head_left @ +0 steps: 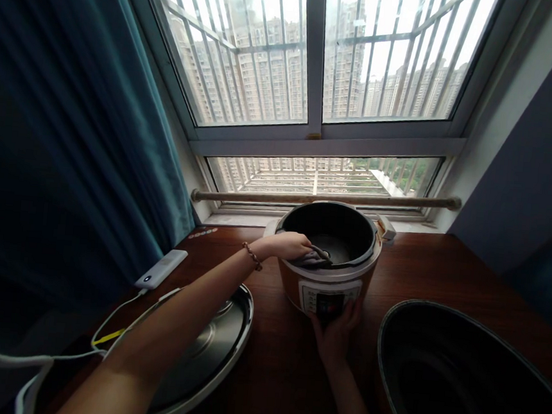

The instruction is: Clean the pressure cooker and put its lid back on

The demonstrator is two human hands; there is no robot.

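Left hand (291,245) reaches over the rim of the open cooker (330,263), its fingers curled around a grey cloth (311,258) pressed to the inside wall. Right hand (337,331) lies flat and spread against the control panel (330,299) on the front, gripping nothing, only steadying the body. The cooker stands on the wooden table (425,271) by the window, with its lid (205,349) lying at the left and a dark inner pot (464,378) at the right. Wiping well seems to call for firm pressure along the wall, with the bracing hand kept off the buttons.

High-rise home: pressure cooker (329,257) on wooden counter (444,273), curtained window (318,56).
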